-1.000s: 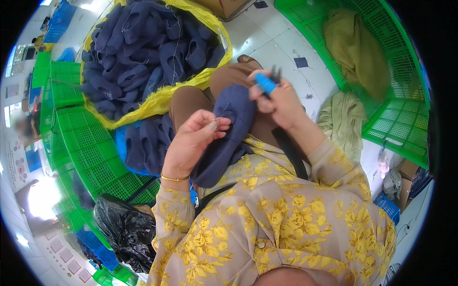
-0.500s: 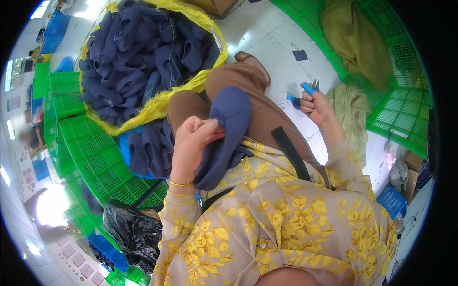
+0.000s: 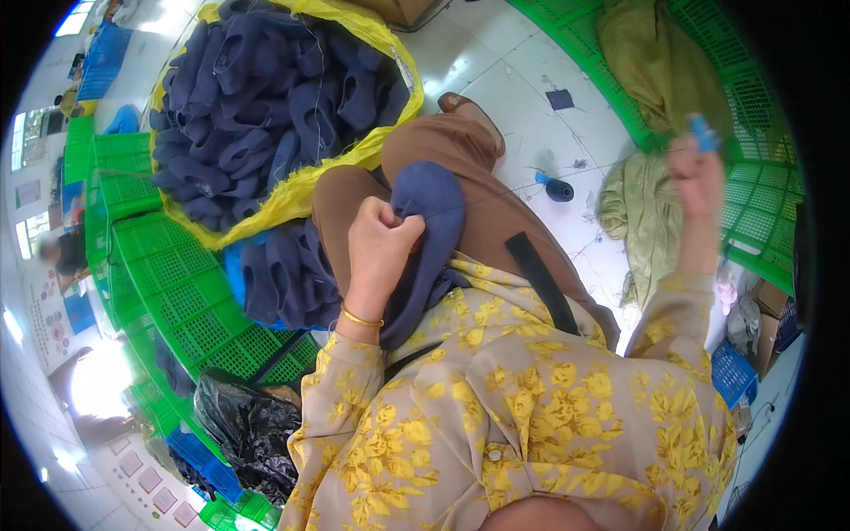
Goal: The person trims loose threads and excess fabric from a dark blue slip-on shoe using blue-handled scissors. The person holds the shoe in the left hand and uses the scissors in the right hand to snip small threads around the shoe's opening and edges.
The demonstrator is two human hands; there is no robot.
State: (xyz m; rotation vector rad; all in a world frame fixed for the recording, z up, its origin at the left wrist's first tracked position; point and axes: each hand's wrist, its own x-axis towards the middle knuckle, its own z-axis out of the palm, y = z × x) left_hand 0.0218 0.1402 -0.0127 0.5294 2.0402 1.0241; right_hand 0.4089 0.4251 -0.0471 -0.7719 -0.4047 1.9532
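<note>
A navy knitted slipper [image 3: 429,190] with a rounded toe lies across my lap. My left hand [image 3: 383,243] is closed on its near side, thumb and fingers pinched together at the fabric. Far out to the right, over the green crate, my right hand [image 3: 697,177] is raised and blurred by motion. Its fingers look curled, with a bright blue piece [image 3: 704,133] showing at the top; the dark snips blades seen there earlier are lost in the blur. A thin thread seems to run from the slipper toward the right, but it is faint.
A yellow-edged sack [image 3: 403,133] full of navy slippers [image 3: 266,106] stands ahead on the left. Further slippers [image 3: 288,274] lie beside my knee. Green crates [image 3: 190,283] flank me, one on the right holding olive cloth [image 3: 660,66]. A dark thread spool [image 3: 559,189] rests on the floor.
My right hand has swung outward to the right, away from the spool and toward the green crate. My left hand has turned slightly, keeping its pinch on the slipper.
</note>
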